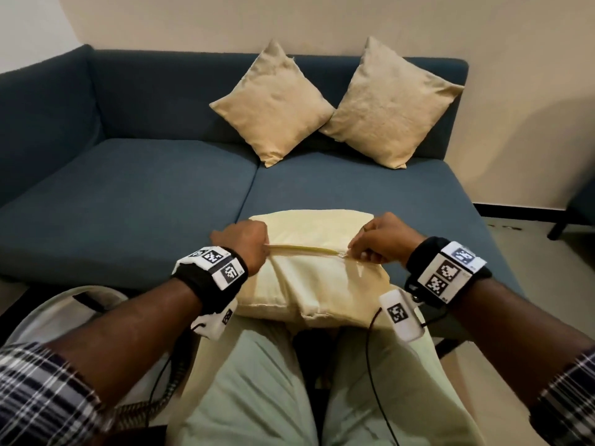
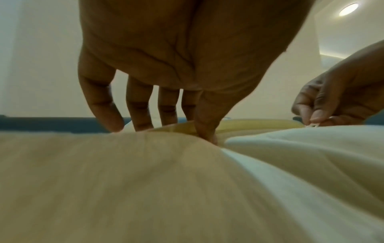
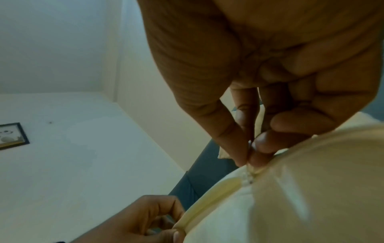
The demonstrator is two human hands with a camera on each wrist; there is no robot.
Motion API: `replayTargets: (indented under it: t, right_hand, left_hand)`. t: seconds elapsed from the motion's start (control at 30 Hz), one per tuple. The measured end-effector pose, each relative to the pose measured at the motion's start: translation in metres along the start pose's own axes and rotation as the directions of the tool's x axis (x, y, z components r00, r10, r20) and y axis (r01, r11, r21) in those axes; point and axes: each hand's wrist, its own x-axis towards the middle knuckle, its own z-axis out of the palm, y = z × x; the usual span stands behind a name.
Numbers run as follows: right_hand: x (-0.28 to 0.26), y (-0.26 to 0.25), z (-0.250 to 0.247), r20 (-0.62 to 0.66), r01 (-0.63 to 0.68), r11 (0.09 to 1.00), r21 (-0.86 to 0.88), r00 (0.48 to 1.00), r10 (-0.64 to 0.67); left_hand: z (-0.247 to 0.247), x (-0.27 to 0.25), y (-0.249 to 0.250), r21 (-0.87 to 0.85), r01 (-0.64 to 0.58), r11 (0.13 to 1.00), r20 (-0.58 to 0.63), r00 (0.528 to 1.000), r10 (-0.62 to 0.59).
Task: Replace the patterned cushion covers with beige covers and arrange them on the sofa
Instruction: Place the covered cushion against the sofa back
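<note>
A cushion in a beige cover (image 1: 309, 278) lies on the front edge of the blue sofa (image 1: 128, 201), against my knees. A zip seam (image 1: 306, 250) runs across its top. My left hand (image 1: 248, 246) grips the left end of that seam, thumb pressed into the fabric (image 2: 205, 131). My right hand (image 1: 373, 243) pinches the zip pull (image 3: 248, 166) between thumb and forefinger at the seam's right end. Two beige cushions (image 1: 273, 107) (image 1: 389, 107) stand on their corners against the sofa back.
The sofa's left seat is bare, with a blue armrest (image 1: 42, 101) at the far left. A white round object (image 1: 64, 313) sits on the floor by my left knee. Cables hang from my wrists. A dark furniture leg (image 1: 560, 226) stands right.
</note>
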Motion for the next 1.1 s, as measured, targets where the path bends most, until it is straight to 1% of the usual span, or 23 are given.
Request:
replayTargets:
  t: [0.03, 0.1, 0.13, 0.2, 0.3, 0.4, 0.5, 0.6, 0.73, 0.8, 0.87, 0.9, 0.93, 0.97, 1.0, 1.03, 1.07, 1.1]
  right_hand:
    - [-0.002, 0.004, -0.003, 0.015, 0.006, 1.0, 0.027, 1.0, -0.006]
    - [-0.004, 0.007, -0.004, 0.023, 0.056, 0.996, 0.066, 0.998, -0.058]
    - [-0.004, 0.009, -0.004, 0.023, 0.082, 0.993, 0.082, 0.996, -0.084]
    - [-0.006, 0.014, -0.003, 0.015, 0.112, 0.988, 0.106, 0.993, -0.114]
    - [-0.008, 0.025, -0.006, -0.008, 0.118, 0.987, 0.108, 0.993, -0.118]
    - [-0.009, 0.041, -0.02, -0.05, 0.067, 0.993, 0.102, 0.997, -0.063]
    - [-0.008, 0.063, -0.043, -0.086, -0.009, 0.994, 0.112, 0.996, 0.019]
    - [-0.014, 0.083, -0.055, -0.008, -0.108, 0.985, 0.138, 0.994, 0.11]
    - [-0.017, 0.096, -0.052, 0.023, -0.142, 0.989, 0.037, 0.99, 0.141]
    - [-0.015, 0.097, -0.05, 0.051, -0.148, 0.987, 0.066, 0.988, 0.144]
    - [-0.016, 0.097, -0.048, 0.072, -0.145, 0.978, 0.15, 0.988, 0.136]
    - [-0.016, 0.096, -0.046, 0.07, -0.132, 0.975, 0.178, 0.99, 0.121]
    - [-0.016, 0.095, -0.045, 0.067, -0.099, 0.981, 0.168, 0.994, 0.089]
    - [-0.016, 0.093, -0.043, 0.072, -0.04, 0.993, 0.108, 0.997, 0.032]
    - [-0.017, 0.092, -0.042, 0.093, 0.047, 0.999, -0.005, 0.995, -0.046]
    - [-0.019, 0.09, -0.04, 0.137, 0.151, 0.978, -0.143, 0.982, -0.132]
    - [-0.022, 0.088, -0.036, 0.207, 0.261, 0.925, -0.276, 0.956, -0.208]
    - [-0.025, 0.086, -0.032, 0.286, 0.36, 0.854, -0.375, 0.922, -0.263]
  left_hand:
    - [0.002, -0.002, 0.007, -0.007, -0.051, 0.999, -0.01, 0.999, 0.051]
    - [0.006, -0.006, 0.026, -0.074, -0.167, 0.983, -0.019, 0.986, 0.166]
    - [0.009, -0.007, 0.037, -0.103, -0.197, 0.975, -0.014, 0.98, 0.197]
    - [0.012, -0.005, 0.053, -0.117, -0.193, 0.974, -0.013, 0.981, 0.193]
    - [0.015, 0.001, 0.057, -0.118, -0.146, 0.982, -0.016, 0.989, 0.145]
    - [0.011, 0.006, 0.044, -0.189, -0.096, 0.977, 0.037, 0.994, 0.105]
    - [0.009, 0.007, 0.029, -0.225, -0.065, 0.972, 0.057, 0.995, 0.079]
    - [0.012, 0.002, 0.027, -0.217, -0.067, 0.974, 0.061, 0.995, 0.082]
    - [0.018, -0.003, 0.038, -0.16, -0.099, 0.982, 0.073, 0.991, 0.112]
    - [0.018, -0.003, 0.036, -0.159, -0.127, 0.979, 0.079, 0.987, 0.14]
    - [0.017, -0.003, 0.025, -0.222, -0.158, 0.962, 0.102, 0.978, 0.184]
    - [0.015, -0.004, 0.016, -0.26, -0.178, 0.949, 0.111, 0.971, 0.213]
    - [0.013, -0.006, 0.007, -0.273, -0.215, 0.938, 0.119, 0.96, 0.255]
    - [0.01, -0.009, -0.004, -0.248, -0.268, 0.931, 0.143, 0.94, 0.309]
    - [0.008, -0.014, -0.014, -0.186, -0.336, 0.923, 0.183, 0.911, 0.368]
    - [0.006, -0.02, -0.024, -0.089, -0.395, 0.914, 0.232, 0.884, 0.405]
    - [0.006, -0.026, -0.035, 0.018, -0.437, 0.899, 0.28, 0.866, 0.415]
    - [0.006, -0.032, -0.044, 0.104, -0.454, 0.885, 0.32, 0.858, 0.402]
